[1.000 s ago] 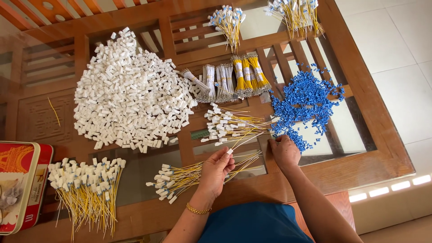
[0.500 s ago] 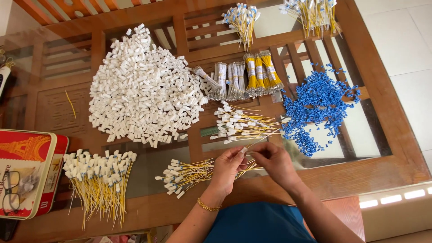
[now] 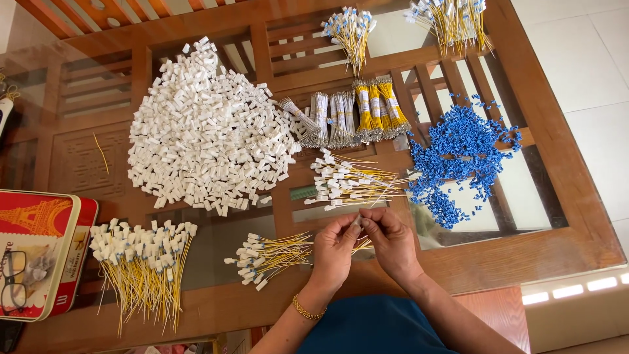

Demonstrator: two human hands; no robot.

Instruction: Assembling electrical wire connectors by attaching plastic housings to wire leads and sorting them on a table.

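My left hand [image 3: 333,252] and my right hand [image 3: 392,240] meet at the near middle of a glass-topped wooden table [image 3: 563,255]. Their fingertips pinch one thin yellow wire [image 3: 360,244] with a small white piece at its tip. Just left of my left hand lies a small heap of yellow wires with white ends [image 3: 267,255]. Beyond my hands lies another loose bunch of yellow wires with white ends [image 3: 347,180]. To the right of it spreads a pile of small blue plastic pieces [image 3: 458,154].
A big heap of white plastic pieces [image 3: 203,134] fills the left middle. Tied bundles of grey and yellow wires [image 3: 347,117] lie behind. More white-tipped wire bunches [image 3: 144,259] lie near left and at the far edge [image 3: 350,29]. A red tin [image 3: 39,252] sits at the left.
My right hand has come in from the blue pile to meet my left hand. Both now pinch one wire between them.
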